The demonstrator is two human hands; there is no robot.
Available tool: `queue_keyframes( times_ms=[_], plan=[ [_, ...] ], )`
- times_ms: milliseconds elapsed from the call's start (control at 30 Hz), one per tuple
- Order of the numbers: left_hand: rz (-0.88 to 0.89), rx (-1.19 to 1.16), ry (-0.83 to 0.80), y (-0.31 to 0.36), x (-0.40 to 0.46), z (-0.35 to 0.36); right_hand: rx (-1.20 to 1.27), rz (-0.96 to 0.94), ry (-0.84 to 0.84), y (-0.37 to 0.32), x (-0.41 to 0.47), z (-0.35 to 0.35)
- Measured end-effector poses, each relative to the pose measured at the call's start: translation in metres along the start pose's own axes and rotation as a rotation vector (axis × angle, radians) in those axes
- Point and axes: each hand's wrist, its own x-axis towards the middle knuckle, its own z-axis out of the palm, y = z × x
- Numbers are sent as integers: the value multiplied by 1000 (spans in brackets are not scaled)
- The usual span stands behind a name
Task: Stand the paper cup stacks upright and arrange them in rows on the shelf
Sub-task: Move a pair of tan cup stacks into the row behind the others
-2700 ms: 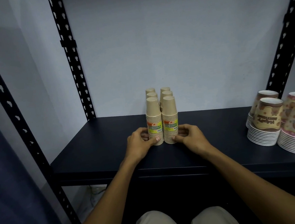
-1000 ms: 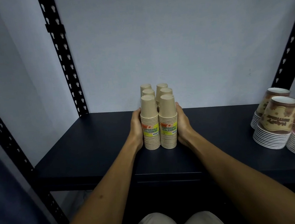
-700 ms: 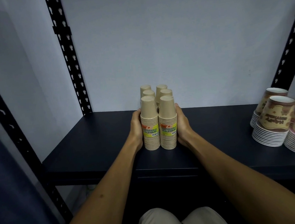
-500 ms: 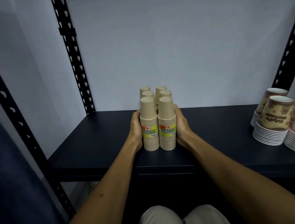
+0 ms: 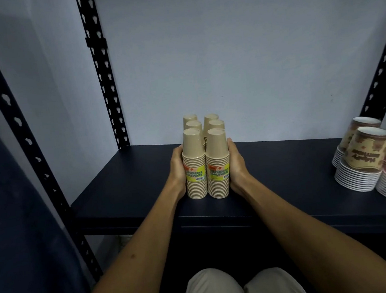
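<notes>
Several tan paper cup stacks stand upside down and upright on the dark shelf (image 5: 125, 187), packed in two columns running three deep toward the wall. The front left stack (image 5: 194, 162) and front right stack (image 5: 217, 163) carry yellow labels. My left hand (image 5: 177, 168) lies flat against the left side of the group. My right hand (image 5: 235, 166) presses the right side. Together they clamp the block between the palms; the fingertips are hidden behind the cups.
Stacks of patterned paper cups (image 5: 363, 154) with white rims stand at the shelf's right end. Black perforated uprights rise at the left (image 5: 101, 72) and right (image 5: 381, 71). A pale wall closes the back. My knees show below the shelf edge.
Both hands moved from the front bases of the two front stacks to the outer sides of the group. Over the last second they hold still; only the view shifts slightly.
</notes>
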Motion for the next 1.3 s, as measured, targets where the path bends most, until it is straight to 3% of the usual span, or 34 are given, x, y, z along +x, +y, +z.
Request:
queue_keyframes(
  times_ms=[333, 900, 1300],
  plan=[
    [-40, -5, 203, -8, -6, -18, 5, -65, 17, 2, -9, -19],
    [85, 149, 82, -7, -19, 2, -105, -48, -25, 2, -28, 1],
    [99, 133, 108, -4, -25, 2, -141, -44, -34, 3, -29, 1]
  ],
)
